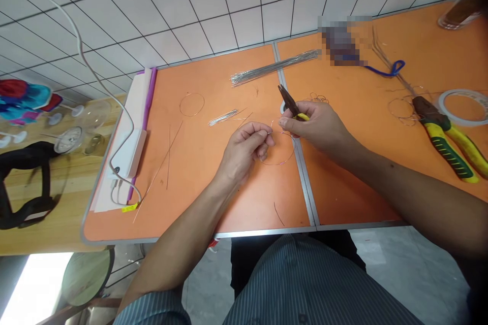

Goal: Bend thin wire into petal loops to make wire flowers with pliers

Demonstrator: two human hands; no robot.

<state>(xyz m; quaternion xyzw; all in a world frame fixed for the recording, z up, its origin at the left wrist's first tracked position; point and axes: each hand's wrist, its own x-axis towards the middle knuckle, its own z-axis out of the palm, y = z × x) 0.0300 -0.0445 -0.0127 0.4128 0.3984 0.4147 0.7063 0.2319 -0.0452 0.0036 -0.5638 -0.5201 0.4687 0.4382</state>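
My left hand (pixel 249 147) pinches a thin wire ring (pixel 280 163) between thumb and fingertips, above the orange table. The ring hangs to the right of those fingers, and a short wire end sticks up beside them. My right hand (pixel 318 124) is closed around a small pair of pliers (pixel 290 101) with yellow handles. Its dark jaws point up and away to the left, apart from the ring. The fingertips of my right hand are close to the ring's upper right side; whether they touch it I cannot tell.
On the orange table (pixel 206 188) lie a bundle of wires (pixel 274 67), a shorter bundle (pixel 223 117), another wire ring (pixel 191 104) and loose wires. Larger pliers (pixel 446 137) and a tape roll (pixel 465 106) are at right. A white box (pixel 131 152) with a cable stands left.
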